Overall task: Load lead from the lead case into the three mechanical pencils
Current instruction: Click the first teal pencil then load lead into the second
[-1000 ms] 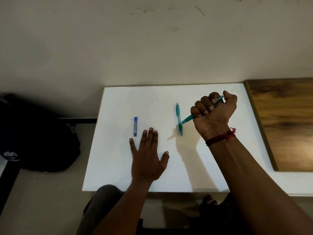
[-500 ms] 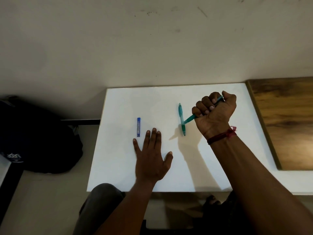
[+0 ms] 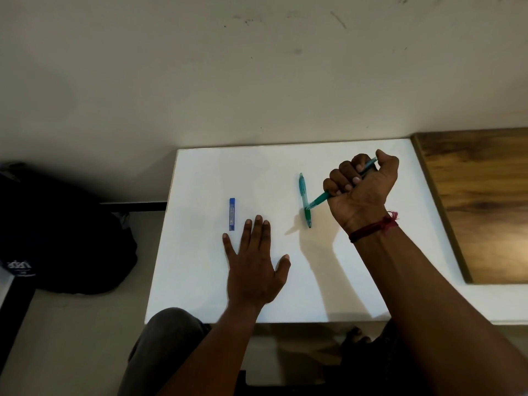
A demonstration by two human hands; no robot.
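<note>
Person seated at a white table (image 3: 285,167), early in the job by my read. R hand (image 3: 361,192) is a raised fist gripping a teal pencil (image 3: 318,201), tip slanting down across a second teal pencil (image 3: 303,190) lying flat; no third in view. L hand (image 3: 254,264) lies flat, fingers straight & spread, just beside the blue lead case (image 3: 232,214), so next it prob. must pick that up & open it.
</note>
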